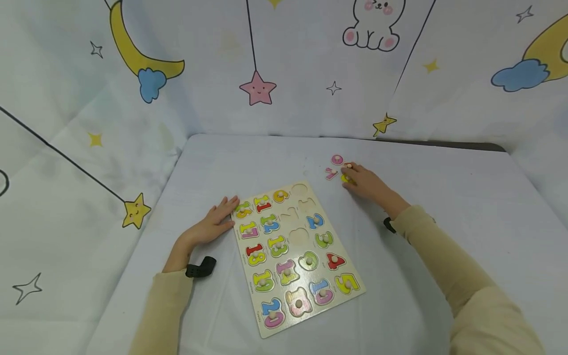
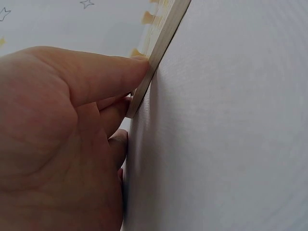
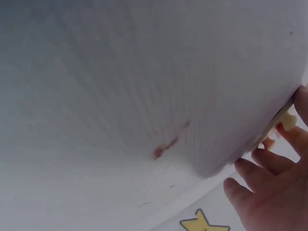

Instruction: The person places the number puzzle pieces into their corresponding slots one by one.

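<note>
The right hand reaches across the desk, fingers curled on a yellow number piece, with 2 pink pieces just beside. The left hand lies open, fingertips pressed against the puzzle board edge.

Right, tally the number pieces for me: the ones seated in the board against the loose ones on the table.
Seated number pieces in the puzzle board: 17
Loose number pieces at the right hand: 4, two partly hidden under its fingers
Total: 21
</note>
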Action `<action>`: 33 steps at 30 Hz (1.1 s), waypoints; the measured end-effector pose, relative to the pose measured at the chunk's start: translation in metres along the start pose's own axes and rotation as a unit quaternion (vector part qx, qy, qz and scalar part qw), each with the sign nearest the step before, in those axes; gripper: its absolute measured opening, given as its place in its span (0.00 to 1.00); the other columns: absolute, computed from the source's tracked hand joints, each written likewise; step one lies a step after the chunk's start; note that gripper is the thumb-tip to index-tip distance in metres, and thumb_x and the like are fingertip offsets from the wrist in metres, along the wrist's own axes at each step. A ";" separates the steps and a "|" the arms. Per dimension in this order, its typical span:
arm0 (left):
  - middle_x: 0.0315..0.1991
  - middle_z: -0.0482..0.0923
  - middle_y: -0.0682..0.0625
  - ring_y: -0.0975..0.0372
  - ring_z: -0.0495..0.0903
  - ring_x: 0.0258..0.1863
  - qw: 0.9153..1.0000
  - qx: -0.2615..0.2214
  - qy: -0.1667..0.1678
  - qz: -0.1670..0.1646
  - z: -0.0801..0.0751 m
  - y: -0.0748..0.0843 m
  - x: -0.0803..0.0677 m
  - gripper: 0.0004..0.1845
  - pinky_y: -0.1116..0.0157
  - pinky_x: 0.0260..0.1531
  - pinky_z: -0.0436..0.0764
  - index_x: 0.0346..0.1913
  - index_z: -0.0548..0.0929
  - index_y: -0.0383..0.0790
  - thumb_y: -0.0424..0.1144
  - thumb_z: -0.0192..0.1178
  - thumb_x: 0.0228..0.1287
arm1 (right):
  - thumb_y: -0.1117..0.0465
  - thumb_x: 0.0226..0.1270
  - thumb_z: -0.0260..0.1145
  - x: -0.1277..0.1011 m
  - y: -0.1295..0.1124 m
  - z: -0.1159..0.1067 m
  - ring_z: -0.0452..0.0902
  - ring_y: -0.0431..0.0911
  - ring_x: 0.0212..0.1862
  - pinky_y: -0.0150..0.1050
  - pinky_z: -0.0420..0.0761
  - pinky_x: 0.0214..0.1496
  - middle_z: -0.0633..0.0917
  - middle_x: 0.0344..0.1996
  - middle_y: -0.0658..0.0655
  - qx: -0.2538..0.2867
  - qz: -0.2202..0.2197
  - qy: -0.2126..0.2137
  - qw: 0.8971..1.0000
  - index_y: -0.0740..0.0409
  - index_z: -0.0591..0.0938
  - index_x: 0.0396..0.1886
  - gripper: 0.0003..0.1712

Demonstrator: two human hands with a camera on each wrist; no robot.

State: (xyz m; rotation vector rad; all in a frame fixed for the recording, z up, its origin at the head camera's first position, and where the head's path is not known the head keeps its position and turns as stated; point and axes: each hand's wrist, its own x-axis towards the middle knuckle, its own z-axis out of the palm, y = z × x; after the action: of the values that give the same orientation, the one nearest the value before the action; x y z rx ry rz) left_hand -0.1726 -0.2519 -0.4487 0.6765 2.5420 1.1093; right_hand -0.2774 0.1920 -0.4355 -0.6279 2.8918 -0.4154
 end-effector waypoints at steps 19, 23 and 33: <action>0.73 0.42 0.41 0.50 0.32 0.71 1.000 -0.003 -0.009 -0.010 -0.002 -0.003 0.000 0.33 0.51 0.65 0.31 0.73 0.49 0.34 0.35 0.50 0.71 | 0.67 0.69 0.58 -0.023 -0.004 -0.004 0.75 0.62 0.48 0.55 0.74 0.49 0.79 0.49 0.69 -0.059 0.075 0.049 0.994 0.68 0.75 0.57 0.18; 0.73 0.43 0.40 0.49 0.33 0.71 1.000 -0.001 -0.004 -0.005 -0.001 -0.005 0.001 0.33 0.50 0.65 0.31 0.73 0.50 0.34 0.36 0.50 0.71 | 0.68 0.68 0.59 -0.023 -0.004 -0.002 0.77 0.62 0.45 0.55 0.76 0.46 0.81 0.45 0.69 -0.078 0.060 0.071 0.993 0.68 0.76 0.52 0.15; 0.73 0.43 0.39 0.48 0.33 0.71 1.000 -0.001 -0.007 -0.003 -0.002 -0.001 0.001 0.33 0.49 0.65 0.31 0.72 0.49 0.32 0.36 0.50 0.71 | 0.70 0.64 0.63 -0.028 -0.002 -0.003 0.77 0.59 0.37 0.53 0.77 0.37 0.80 0.38 0.67 -0.056 0.026 0.100 0.993 0.65 0.72 0.41 0.09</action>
State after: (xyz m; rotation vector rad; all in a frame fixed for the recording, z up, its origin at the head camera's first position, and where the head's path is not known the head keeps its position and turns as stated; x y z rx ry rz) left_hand -0.1746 -0.2537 -0.4485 0.6731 2.5292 1.1017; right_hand -0.2524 0.2028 -0.4299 -0.5542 3.1332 -0.3289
